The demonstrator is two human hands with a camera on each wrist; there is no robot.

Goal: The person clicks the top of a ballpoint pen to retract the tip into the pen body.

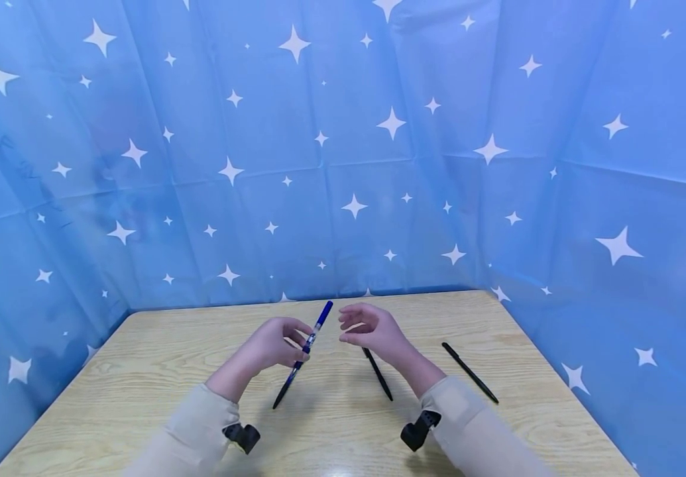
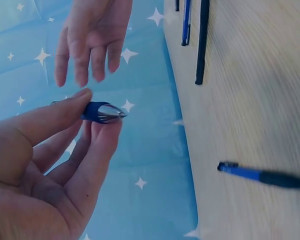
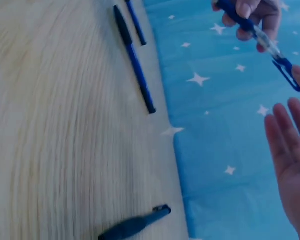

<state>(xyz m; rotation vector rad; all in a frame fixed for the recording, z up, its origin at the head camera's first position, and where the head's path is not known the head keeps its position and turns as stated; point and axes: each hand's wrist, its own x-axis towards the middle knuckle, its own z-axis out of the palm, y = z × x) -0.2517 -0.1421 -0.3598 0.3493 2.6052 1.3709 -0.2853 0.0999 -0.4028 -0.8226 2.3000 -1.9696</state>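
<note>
My left hand [image 1: 272,341] pinches a blue pen [image 1: 323,314] between thumb and fingers, raised above the table and tilted. The pen has a clear middle section and a blue clip end [image 3: 285,70], which points toward my right hand. My right hand [image 1: 378,333] hovers just right of the pen with fingers loosely bent, holding nothing. In the right wrist view its thumb overlaps the clip end. Beneath my left hand lies a blue pen with a dark grip [image 2: 260,176]. A dark pen [image 1: 381,379] lies below my right hand, partly hidden by it.
Another dark pen [image 1: 471,373] lies farther right on the wood-grain table [image 1: 170,371]. Behind the table's back edge hangs a blue curtain [image 1: 319,199] with white stars, which also runs along both sides.
</note>
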